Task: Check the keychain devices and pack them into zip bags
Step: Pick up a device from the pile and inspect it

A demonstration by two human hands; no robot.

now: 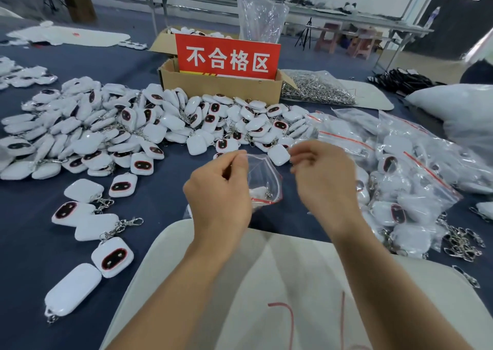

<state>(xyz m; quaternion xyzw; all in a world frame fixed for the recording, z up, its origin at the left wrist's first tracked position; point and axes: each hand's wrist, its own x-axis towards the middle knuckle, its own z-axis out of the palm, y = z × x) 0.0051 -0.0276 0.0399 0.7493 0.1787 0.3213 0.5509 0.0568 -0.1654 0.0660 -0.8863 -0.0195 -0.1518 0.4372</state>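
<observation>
My left hand point(221, 189) pinches a corner of a small clear zip bag point(262, 179) with a red seal line, held above the blue table. A white keychain device point(260, 191) with its metal clasp lies inside the bag. My right hand point(324, 179) hovers just right of the bag, blurred, fingers curled; whether it touches the bag is unclear. A big heap of loose white keychain devices point(133, 131) with dark oval faces covers the table to the left and ahead. Packed zip bags point(405, 168) pile up on the right.
A cardboard box point(221, 85) with a red sign stands behind the heap. A bag of metal clasps point(317, 88) lies to its right. A stack of flat zip bags point(280, 283) lies in front of me. Loose clasps point(461, 243) lie at the right edge.
</observation>
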